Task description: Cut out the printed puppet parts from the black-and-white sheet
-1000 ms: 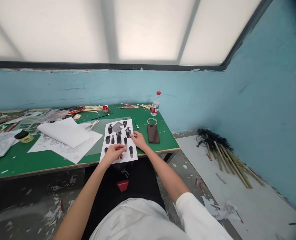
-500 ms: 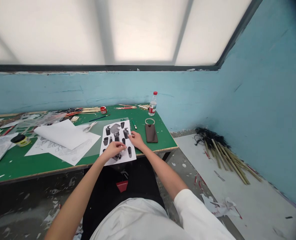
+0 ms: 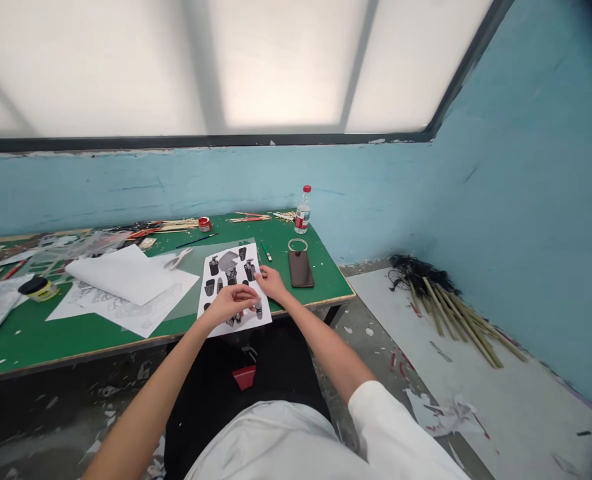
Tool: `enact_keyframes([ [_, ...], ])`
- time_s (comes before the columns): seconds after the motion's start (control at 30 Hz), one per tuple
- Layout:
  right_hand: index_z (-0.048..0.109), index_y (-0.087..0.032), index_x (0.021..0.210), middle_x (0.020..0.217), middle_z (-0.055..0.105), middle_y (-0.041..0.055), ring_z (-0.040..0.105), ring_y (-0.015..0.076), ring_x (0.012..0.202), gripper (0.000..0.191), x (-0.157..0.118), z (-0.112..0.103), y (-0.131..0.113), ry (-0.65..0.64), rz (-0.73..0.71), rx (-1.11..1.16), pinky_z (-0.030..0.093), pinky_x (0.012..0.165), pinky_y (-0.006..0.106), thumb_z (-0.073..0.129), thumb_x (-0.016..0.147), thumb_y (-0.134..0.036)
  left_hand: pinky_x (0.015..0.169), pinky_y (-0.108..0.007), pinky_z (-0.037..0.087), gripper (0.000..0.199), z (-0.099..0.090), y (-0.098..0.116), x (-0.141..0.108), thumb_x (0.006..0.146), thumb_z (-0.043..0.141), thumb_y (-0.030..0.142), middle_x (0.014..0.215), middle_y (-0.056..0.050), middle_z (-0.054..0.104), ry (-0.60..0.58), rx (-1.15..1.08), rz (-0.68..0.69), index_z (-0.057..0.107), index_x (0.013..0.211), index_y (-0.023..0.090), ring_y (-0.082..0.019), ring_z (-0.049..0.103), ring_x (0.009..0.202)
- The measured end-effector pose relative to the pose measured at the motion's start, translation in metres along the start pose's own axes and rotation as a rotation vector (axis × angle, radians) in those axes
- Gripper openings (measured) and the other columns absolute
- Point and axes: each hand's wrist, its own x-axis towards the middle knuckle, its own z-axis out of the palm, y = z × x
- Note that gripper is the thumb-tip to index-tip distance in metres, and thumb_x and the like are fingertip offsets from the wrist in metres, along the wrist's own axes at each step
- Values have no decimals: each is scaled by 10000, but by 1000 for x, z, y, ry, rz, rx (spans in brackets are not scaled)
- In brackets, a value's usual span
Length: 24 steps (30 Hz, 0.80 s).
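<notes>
Printed sheet (image 3: 233, 283) — white paper bearing black and grey cut-out shapes — lies flat at the near edge of the green bench (image 3: 26, 333), toward its right end. Left hand (image 3: 231, 301) rests on the sheet's lower half, fingers drawn together on the paper. Right hand (image 3: 272, 283) presses the sheet's right margin, fingers together. Dark smooth phone (image 3: 301, 269) lies just right, a round ring (image 3: 297, 245) beyond it.

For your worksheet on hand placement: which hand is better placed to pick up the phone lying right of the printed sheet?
Probably the right hand: it rests on the printed sheet's right edge, beside the phone.
</notes>
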Motion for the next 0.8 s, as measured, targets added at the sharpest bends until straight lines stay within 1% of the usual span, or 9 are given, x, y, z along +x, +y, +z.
enact_keyframes([
  [0.1, 663, -156, 1245, 1198, 693, 81, 707, 214, 997, 305, 0, -1, -1, -2, 2, 14, 633, 864, 398, 673, 1044, -385, 860, -396, 624, 366, 9, -13, 0, 1004, 680, 416, 1202, -79, 684, 34, -16, -6, 635, 1270, 169, -199, 697, 996],
  [0.23, 663, -160, 1249, 1208, 692, 84, 705, 214, 1006, 303, 1, -1, -1, -8, 16, 26, 631, 874, 402, 671, 1045, -383, 826, -375, 627, 372, 11, -22, 3, 1008, 675, 418, 1180, -75, 685, 70, -27, -31, 628, 1280, 169, -187, 697, 960],
  [0.33, 662, -162, 1257, 1223, 688, 86, 703, 221, 1020, 309, 1, -1, -1, -12, 32, 36, 630, 881, 407, 670, 1044, -386, 810, -364, 627, 365, 12, -28, 6, 1007, 678, 407, 1172, -72, 686, 67, -19, -72, 627, 1278, 168, -182, 697, 945],
  [0.43, 659, -160, 1265, 1231, 685, 85, 703, 228, 1030, 321, 0, -1, -2, -15, 38, 48, 629, 886, 413, 670, 1043, -393, 825, -374, 628, 365, 12, -34, 10, 1004, 681, 395, 1192, -77, 683, 41, 5, -131, 623, 1285, 169, -189, 699, 963],
  [0.63, 662, -159, 1258, 1227, 686, 84, 703, 229, 1029, 318, -1, -3, -4, -12, 47, 41, 630, 885, 411, 672, 1042, -392, 848, -391, 627, 376, 7, -31, 20, 1003, 681, 399, 1213, -82, 681, -2, 122, -212, 619, 1295, 171, -198, 700, 987],
  [0.7, 664, -159, 1252, 1221, 688, 83, 704, 225, 1022, 312, 0, -3, -3, -13, 46, 36, 630, 880, 407, 672, 1043, -390, 855, -395, 627, 378, 6, -29, 23, 1003, 680, 403, 1217, -83, 681, 2, 177, -209, 620, 1295, 171, -200, 700, 994],
  [0.8, 665, -156, 1243, 1200, 692, 78, 706, 218, 998, 307, 0, -2, -2, -7, 41, 35, 633, 860, 394, 672, 1043, -389, 847, -390, 627, 374, 9, -30, 28, 1006, 676, 416, 1202, -81, 685, 29, 268, -160, 627, 1282, 168, -197, 701, 984],
])
